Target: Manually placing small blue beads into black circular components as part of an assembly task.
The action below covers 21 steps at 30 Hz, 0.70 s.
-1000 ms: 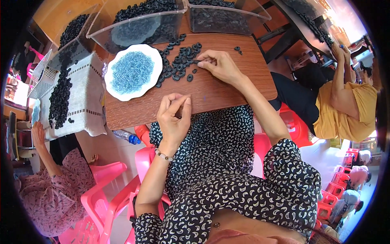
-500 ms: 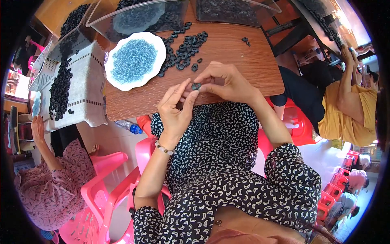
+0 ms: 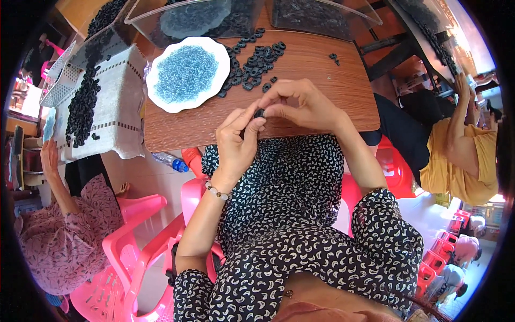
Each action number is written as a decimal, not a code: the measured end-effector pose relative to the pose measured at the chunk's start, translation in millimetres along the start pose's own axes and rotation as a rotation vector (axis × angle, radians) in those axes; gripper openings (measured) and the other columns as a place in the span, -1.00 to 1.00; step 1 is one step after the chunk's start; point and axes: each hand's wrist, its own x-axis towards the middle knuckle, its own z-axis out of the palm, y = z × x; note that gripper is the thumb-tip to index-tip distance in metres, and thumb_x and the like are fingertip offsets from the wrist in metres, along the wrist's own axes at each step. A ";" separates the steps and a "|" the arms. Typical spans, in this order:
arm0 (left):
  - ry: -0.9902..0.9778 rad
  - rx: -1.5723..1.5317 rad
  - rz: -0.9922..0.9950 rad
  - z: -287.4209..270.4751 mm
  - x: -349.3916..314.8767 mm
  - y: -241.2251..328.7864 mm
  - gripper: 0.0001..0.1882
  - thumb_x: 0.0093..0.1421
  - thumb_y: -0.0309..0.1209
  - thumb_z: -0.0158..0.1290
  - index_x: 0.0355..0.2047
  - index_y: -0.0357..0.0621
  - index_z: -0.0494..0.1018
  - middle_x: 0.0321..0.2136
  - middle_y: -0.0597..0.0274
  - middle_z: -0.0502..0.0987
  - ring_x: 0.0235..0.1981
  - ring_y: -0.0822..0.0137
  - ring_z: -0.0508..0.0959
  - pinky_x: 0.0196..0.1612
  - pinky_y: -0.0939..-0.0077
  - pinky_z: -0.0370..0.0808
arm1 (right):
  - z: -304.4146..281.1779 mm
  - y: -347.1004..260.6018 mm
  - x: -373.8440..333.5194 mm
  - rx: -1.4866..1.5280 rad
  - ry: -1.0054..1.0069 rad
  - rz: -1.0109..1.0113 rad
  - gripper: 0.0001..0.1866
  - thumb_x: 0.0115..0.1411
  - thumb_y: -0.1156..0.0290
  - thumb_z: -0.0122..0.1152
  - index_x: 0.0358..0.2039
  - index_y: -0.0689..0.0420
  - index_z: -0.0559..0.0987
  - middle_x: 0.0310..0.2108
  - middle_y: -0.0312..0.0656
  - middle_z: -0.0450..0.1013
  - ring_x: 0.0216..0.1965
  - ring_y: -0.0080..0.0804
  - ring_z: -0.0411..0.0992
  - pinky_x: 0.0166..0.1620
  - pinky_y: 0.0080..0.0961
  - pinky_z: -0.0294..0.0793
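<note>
Just above the table's near edge, both my hands meet over one small black rounded part [image 3: 259,113]. The thumb and fingertips of my left hand [image 3: 236,140] pinch it from the left. From the other side my right hand [image 3: 307,107] grips it between thumb and index finger, its other fingers curled. The fingertips cover much of the part. Beyond my hands lies a loose heap of similar black oval parts [image 3: 259,65]. Left of the heap, a white scalloped plate [image 3: 223,53] holds many tiny clear bluish pieces [image 3: 188,74].
Clear plastic bins [image 3: 252,27] line the brown table's [image 3: 316,86] far side. Two black bits [image 3: 333,57] lie at right. On the left, a cloth-covered table [image 3: 120,96] bears more black parts beside a co-worker's hand [image 3: 49,155]. Another person [image 3: 456,145] works at right.
The black part has turned between my fingers: its bluish-looking top no longer shows. My left fingers have drawn closer together. The whole view has shifted slightly.
</note>
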 end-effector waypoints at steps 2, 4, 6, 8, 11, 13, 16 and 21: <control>-0.025 0.078 0.070 -3.8 -0.4 -7.2 -0.69 0.34 -0.54 0.09 0.08 -0.28 0.54 -0.38 0.30 0.51 -0.38 0.53 0.54 -0.30 0.67 0.49 | -1.3 0.1 11.7 0.204 -0.009 0.186 -0.81 0.25 0.47 0.33 -0.14 0.23 0.64 -0.26 -0.28 0.60 -0.21 -0.61 0.52 -0.18 -0.62 0.50; 0.062 0.058 0.044 -2.6 0.1 -7.3 -0.71 0.35 -0.52 0.08 0.05 -0.30 0.55 -0.38 0.29 0.51 -0.38 0.53 0.52 -0.29 0.67 0.48 | -2.3 2.5 28.4 0.103 0.013 0.190 -0.84 0.28 0.43 0.29 -0.18 0.23 0.65 -0.30 -0.31 0.61 -0.27 -0.65 0.51 -0.20 -0.63 0.49; 0.097 0.021 0.025 -1.0 0.1 -6.5 -0.73 0.35 -0.48 0.10 0.02 -0.30 0.57 -0.39 0.31 0.50 -0.39 0.54 0.50 -0.30 0.69 0.45 | -1.5 1.3 47.7 -0.059 0.043 0.091 -0.81 0.26 0.40 0.30 -0.19 0.23 0.65 -0.40 -0.28 0.61 -0.36 -0.66 0.49 -0.28 -0.60 0.46; 0.145 0.087 0.040 0.4 -0.1 -3.6 -0.77 0.29 -0.46 0.17 -0.05 -0.23 0.59 -0.47 0.28 0.50 -0.52 0.52 0.44 -0.45 0.62 0.37 | 3.8 5.5 66.3 -0.088 0.038 0.067 -0.80 0.26 0.39 0.30 -0.19 0.24 0.65 -0.41 -0.26 0.61 -0.38 -0.64 0.49 -0.30 -0.58 0.45; 0.174 0.093 0.059 1.4 -2.0 -3.9 -0.77 0.29 -0.45 0.17 -0.06 -0.22 0.59 -0.49 0.32 0.48 -0.55 0.56 0.40 -0.49 0.63 0.33 | 14.9 21.2 97.7 -0.123 0.044 0.001 -0.78 0.25 0.37 0.30 -0.20 0.27 0.64 -0.45 -0.19 0.60 -0.42 -0.55 0.51 -0.33 -0.51 0.46; 0.224 -0.042 0.021 7.3 -2.6 -11.9 -0.79 0.31 -0.46 0.16 -0.07 -0.22 0.59 -0.48 0.31 0.50 -0.53 0.58 0.42 -0.49 0.64 0.34 | 20.1 26.0 115.9 -0.231 0.110 -0.053 -0.78 0.25 0.37 0.29 -0.22 0.28 0.64 -0.48 -0.14 0.59 -0.44 -0.47 0.53 -0.34 -0.48 0.46; 0.169 -0.116 -0.117 6.5 -5.1 -12.9 -0.75 0.39 -0.43 0.07 0.01 -0.31 0.53 -0.29 0.34 0.56 -0.33 0.60 0.51 -0.25 0.71 0.47 | 22.7 36.6 138.6 -0.292 0.154 -0.031 -0.78 0.21 0.34 0.30 -0.28 0.26 0.66 -0.45 -0.05 0.60 -0.39 -0.26 0.58 -0.28 -0.35 0.52; 0.141 -0.050 -0.093 3.6 -3.9 -4.2 -0.76 0.38 -0.44 0.08 -0.01 -0.29 0.54 -0.29 0.32 0.57 -0.34 0.61 0.51 -0.29 0.71 0.47 | 31.3 38.2 153.8 -0.419 0.151 0.146 -0.75 0.19 0.25 0.32 -0.35 0.21 0.69 -0.46 0.01 0.61 -0.38 -0.03 0.60 -0.23 -0.23 0.55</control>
